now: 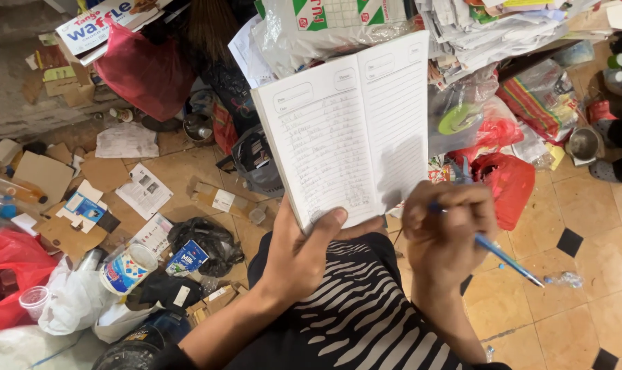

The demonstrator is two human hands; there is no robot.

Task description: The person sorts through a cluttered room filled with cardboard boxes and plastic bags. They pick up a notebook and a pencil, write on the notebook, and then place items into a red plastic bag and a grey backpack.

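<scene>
Striped black-and-white fabric (366,308) sat closest, over the person's lap. Left hand (300,257) clamped the open notebook (348,133) from below, thumb on the handwritten left page, holding it up above the littered tile floor (578,308). Right hand (444,229) gripped a blue pen (506,259), just beside the notebook's lower right corner.

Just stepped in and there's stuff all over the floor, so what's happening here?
A person holds an open lined notebook up in the left hand, thumb on the written left page. The right hand grips a blue pen by the blank right page's lower edge. Around them lie red plastic bags, cardboard scraps, and a stack of papers.
</scene>
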